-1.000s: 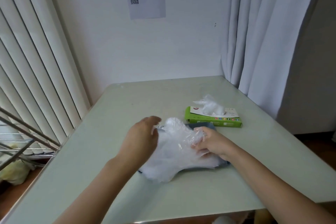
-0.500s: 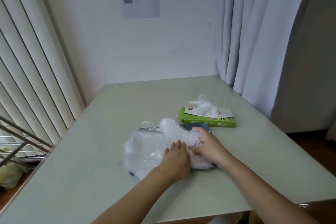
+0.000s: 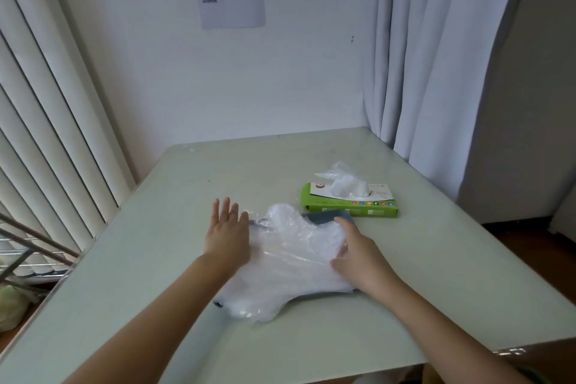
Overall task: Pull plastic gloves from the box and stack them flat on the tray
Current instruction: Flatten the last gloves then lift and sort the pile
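A pile of clear plastic gloves (image 3: 290,262) lies spread over a dark blue tray (image 3: 330,217), which shows only at its far right corner and near edges. My left hand (image 3: 227,232) lies flat with fingers apart on the pile's left side. My right hand (image 3: 358,254) presses palm-down on the pile's right edge. Behind the tray sits a green glove box (image 3: 350,204) with a crumpled glove (image 3: 343,181) sticking up from its slot.
The pale green table (image 3: 436,274) ends at a near edge close to me. White vertical blinds (image 3: 46,134) hang at the left, with a metal rack (image 3: 28,243) beside them. Grey curtains (image 3: 436,72) hang at the right.
My left hand has swept from the middle of the pile out to its left side, spreading the plastic flatter. My right hand has stayed on the right edge.
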Available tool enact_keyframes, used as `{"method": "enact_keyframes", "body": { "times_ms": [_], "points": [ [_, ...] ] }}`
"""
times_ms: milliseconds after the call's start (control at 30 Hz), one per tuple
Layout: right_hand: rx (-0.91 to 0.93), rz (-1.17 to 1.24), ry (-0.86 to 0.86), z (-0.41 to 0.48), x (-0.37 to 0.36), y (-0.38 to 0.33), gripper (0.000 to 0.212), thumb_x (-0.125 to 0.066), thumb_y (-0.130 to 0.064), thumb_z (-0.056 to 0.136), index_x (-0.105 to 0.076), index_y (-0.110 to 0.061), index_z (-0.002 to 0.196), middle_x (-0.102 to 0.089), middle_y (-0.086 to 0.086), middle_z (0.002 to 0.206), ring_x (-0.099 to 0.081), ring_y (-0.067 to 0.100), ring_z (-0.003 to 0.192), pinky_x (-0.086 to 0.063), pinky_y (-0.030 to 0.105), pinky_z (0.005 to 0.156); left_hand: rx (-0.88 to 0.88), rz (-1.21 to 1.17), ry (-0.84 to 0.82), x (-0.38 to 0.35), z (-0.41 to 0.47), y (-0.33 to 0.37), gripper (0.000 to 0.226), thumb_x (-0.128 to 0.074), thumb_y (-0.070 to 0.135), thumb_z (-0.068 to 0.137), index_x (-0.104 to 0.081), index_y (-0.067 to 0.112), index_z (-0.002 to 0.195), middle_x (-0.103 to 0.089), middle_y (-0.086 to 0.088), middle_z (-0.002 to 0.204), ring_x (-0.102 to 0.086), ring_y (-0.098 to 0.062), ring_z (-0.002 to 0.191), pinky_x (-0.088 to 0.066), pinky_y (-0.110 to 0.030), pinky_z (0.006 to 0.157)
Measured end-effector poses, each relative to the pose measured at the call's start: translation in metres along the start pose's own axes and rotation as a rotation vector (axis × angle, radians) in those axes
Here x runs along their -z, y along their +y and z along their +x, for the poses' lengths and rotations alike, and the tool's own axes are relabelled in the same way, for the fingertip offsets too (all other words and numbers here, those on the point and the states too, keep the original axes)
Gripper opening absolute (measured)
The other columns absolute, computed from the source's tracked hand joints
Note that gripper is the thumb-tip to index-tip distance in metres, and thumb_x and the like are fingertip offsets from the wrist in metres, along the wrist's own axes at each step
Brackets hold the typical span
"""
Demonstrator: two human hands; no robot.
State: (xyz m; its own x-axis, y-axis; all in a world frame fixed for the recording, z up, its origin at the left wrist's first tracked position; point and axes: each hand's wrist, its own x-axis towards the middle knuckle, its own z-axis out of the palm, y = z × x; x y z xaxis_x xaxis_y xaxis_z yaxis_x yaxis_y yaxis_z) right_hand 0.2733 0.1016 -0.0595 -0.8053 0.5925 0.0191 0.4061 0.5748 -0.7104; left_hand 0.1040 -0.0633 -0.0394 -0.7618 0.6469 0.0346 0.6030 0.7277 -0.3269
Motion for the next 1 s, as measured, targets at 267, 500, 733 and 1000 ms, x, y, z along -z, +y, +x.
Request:
{"method": "enact_keyframes", "body": {
  "times_ms": [267, 500, 733, 1000],
  "points": [
    [0.524, -0.399, 0.177, -0.001, -0.007, -0.015, 0.049, -0.058, 0.011, 0.074, -0.063, -0.013, 0.116, -0.057, 0.002, 0.115, -0.056, 0.025, 0.108, -0.047, 0.032, 0.088, 0.073, -0.166, 0.092, 0.001, 0.014, -0.030, 0.046, -0.041, 0.009, 0.091, -0.043, 0.013, 0.137, -0.046, -0.005, 0.140, -0.026, -0.025, 0.141, 0.007, -0.045, 0.117],
    [0.457, -0.470, -0.449, 0.007, -0.015, -0.018, 0.053, -0.044, -0.044, 0.098, -0.029, -0.034, 0.148, -0.010, 0.000, 0.161, -0.005, 0.020, 0.148, -0.006, 0.028, 0.116, 0.026, -0.538, 0.386, 0.052, -0.002, -0.025, 0.046, -0.043, -0.006, 0.090, -0.053, 0.008, 0.134, -0.053, -0.008, 0.138, -0.048, -0.023, 0.126, -0.017, -0.024, 0.112],
    [0.451, -0.536, -0.458, 0.019, -0.027, -0.012, 0.080, -0.048, -0.069, 0.084, -0.014, -0.037, 0.150, -0.007, -0.003, 0.160, -0.003, 0.028, 0.146, -0.011, 0.049, 0.118, -0.265, -0.560, 0.026, 0.056, -0.047, 0.062, 0.048, -0.044, 0.000, 0.091, -0.048, 0.011, 0.138, -0.058, -0.008, 0.132, -0.055, -0.021, 0.119, -0.038, -0.021, 0.091],
    [0.412, -0.536, -0.498, 0.014, -0.022, -0.012, 0.081, -0.047, -0.054, 0.093, 0.003, -0.030, 0.153, 0.010, -0.006, 0.161, 0.011, 0.020, 0.148, 0.002, 0.039, 0.120, -0.244, -0.403, -0.310, 0.021, -0.049, 0.070, 0.063, -0.032, 0.017, 0.102, 0.004, -0.002, 0.150, 0.005, -0.018, 0.160, 0.003, -0.031, 0.148, -0.006, -0.040, 0.120]
  ]
}}
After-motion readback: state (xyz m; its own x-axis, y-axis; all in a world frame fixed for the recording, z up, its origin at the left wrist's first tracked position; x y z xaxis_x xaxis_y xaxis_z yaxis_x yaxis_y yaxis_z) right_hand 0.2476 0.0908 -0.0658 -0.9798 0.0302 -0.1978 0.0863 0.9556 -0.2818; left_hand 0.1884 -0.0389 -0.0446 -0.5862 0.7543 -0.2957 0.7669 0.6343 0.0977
